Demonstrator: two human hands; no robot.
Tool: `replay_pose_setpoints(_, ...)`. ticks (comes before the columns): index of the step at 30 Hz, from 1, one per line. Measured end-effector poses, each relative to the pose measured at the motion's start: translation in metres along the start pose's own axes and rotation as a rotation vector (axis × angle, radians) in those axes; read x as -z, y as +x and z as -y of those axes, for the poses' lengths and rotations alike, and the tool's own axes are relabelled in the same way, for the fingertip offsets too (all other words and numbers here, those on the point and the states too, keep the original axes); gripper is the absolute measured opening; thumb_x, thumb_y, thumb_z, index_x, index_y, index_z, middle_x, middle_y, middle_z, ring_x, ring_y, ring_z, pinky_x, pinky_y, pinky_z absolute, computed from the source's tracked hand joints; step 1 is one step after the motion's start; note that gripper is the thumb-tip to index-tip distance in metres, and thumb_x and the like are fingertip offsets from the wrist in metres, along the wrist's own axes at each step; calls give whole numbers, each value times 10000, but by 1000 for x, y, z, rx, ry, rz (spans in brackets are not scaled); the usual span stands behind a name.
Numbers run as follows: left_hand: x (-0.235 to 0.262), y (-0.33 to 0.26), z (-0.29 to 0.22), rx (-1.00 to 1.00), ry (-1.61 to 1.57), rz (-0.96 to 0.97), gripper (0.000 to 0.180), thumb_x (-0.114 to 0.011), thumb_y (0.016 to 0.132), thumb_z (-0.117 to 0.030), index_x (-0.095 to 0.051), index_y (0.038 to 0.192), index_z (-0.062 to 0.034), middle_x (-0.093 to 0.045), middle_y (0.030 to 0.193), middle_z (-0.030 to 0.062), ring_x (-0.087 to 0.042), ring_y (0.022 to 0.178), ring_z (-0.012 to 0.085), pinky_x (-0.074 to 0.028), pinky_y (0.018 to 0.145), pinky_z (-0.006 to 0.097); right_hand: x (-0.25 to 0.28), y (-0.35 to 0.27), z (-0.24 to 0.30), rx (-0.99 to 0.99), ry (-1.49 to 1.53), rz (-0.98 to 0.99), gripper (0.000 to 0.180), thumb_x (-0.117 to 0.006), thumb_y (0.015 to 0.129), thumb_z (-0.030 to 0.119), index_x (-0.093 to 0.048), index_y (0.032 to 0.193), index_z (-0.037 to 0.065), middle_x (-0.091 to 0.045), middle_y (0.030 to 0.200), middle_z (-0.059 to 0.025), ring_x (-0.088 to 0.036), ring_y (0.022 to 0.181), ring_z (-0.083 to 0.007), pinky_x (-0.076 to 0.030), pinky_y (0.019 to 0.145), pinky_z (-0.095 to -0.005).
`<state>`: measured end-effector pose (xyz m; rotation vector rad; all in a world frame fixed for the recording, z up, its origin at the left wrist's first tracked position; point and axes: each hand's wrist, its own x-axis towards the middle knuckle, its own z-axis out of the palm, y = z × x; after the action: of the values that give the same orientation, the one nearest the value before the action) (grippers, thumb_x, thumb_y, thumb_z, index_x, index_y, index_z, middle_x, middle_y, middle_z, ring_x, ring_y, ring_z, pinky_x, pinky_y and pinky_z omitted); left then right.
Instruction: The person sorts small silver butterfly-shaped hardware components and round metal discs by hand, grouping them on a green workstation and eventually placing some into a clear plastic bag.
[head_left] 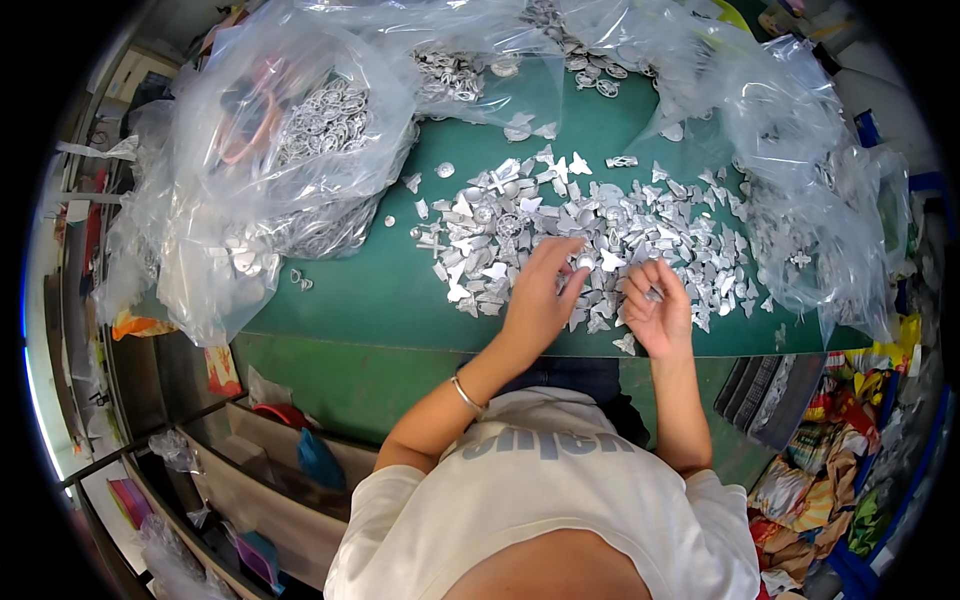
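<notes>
A wide pile of small silver-grey metal pieces [480, 250], some winged and some round, is spread over the green table [400, 300]. My left hand [540, 300] reaches over the middle of the pile, thumb and fingers curved toward each other. Small silver pieces show at its fingertips, but I cannot make out which of them it grips. Close by on the right, my right hand [662, 315] is held at the near edge of the pile, palm partly turned up. Its fingers are curled together, and whatever lies inside them is hidden.
A clear plastic bag [215, 190] of silver rings stands left. More plastic bags [785, 110] with metal parts line the back and right. Loose pieces [300, 280] lie at the left. Below the table are a drawer [270, 480] and, at right, colourful packages [810, 480].
</notes>
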<state>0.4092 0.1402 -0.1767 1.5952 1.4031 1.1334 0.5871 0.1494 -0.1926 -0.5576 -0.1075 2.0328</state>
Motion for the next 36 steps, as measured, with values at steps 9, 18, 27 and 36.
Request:
replay_pose_setpoints(9,-27,51,34,-225,586,17,341,-579,725,-23,-558,1064,-45,-496,1080,98,-459,972,267,-359,782,391,-7,13,34,560,-1948,-218,237,-673,735,122,-636,962,65,-488,661,-45,-502,567,-206,-378,502,-321)
replay_pose_setpoints(18,-29,55,20,-484,758,286,227,-554,686,-29,-573,909,-61,-504,965,80,-462,948,255,-329,788,367,-4,11,45,542,-2058,-137,137,-655,724,99,-605,843,52,-530,721,-104,-553,673,-296,-425,584,-369)
replay_pose_setpoints(27,-16,62,28,-388,358,152,131,-593,757,-97,-563,878,-54,-530,862,70,-509,829,239,-360,714,342,12,12,45,516,-1275,-311,100,-652,765,71,-595,771,-11,-408,615,30,-360,528,-53,-285,486,-202)
replay_pose_setpoints(36,-27,57,32,-381,521,169,175,-663,683,-101,-600,837,-43,-515,931,67,-481,910,233,-330,762,368,18,-8,57,221,-127,-260,211,-455,928,226,-452,795,62,-417,697,-16,-325,490,-81,-259,386,-201)
